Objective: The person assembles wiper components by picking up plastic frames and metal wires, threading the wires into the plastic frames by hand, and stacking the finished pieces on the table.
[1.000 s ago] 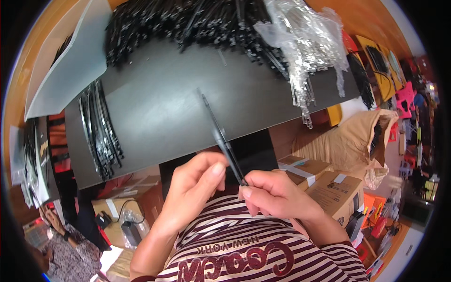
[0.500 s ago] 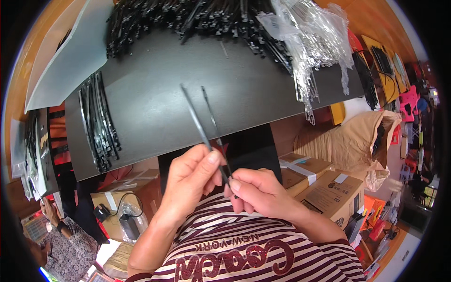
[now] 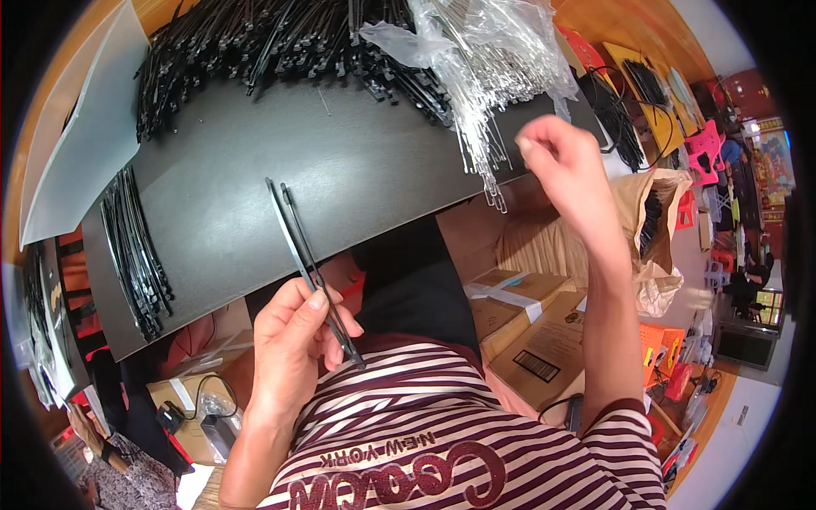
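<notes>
Left hand (image 3: 295, 336) grips slim black strips (image 3: 290, 229); right hand (image 3: 568, 161), grip unclear, hovers near silver strips (image 3: 480, 136) right on the bench (image 3: 204, 212).

On the dark table (image 3: 212, 212), black strips (image 3: 272, 38) were heaped behind, silvery strips (image 3: 493, 81) right, a black bundle (image 3: 136, 255) left.

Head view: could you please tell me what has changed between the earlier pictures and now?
The right hand let go of the thin black strips and moved forward and right, near the bagged silver pieces. The left hand still holds the strips. The small black bundle on the table stayed put.
</notes>
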### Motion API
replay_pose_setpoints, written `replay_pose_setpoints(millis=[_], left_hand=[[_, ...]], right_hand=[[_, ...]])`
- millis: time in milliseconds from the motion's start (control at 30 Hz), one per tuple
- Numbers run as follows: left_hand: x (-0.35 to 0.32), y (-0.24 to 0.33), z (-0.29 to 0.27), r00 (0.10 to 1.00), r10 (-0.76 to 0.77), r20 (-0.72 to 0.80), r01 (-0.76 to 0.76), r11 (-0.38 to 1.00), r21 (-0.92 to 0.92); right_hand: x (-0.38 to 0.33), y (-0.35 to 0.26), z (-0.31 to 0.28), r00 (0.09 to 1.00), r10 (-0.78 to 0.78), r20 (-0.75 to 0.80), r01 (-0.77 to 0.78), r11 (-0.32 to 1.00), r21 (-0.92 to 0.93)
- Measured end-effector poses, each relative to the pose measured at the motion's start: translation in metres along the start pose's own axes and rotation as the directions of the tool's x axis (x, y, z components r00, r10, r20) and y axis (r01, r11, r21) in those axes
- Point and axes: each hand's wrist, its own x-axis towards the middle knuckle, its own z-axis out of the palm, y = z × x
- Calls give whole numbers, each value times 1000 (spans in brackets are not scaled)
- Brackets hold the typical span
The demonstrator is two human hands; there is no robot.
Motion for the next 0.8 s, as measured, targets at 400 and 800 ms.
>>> replay_pose_setpoints(millis=[400,800], left_hand=[[-7,2,-6,998,51,-40,-48,996,73],[-7,9,-9,991,113,-71,-106,990,96]], right_hand=[[32,-7,1,981,72,182,-26,969,-246],[-29,-25,-33,904,151,399,-296,896,332]])
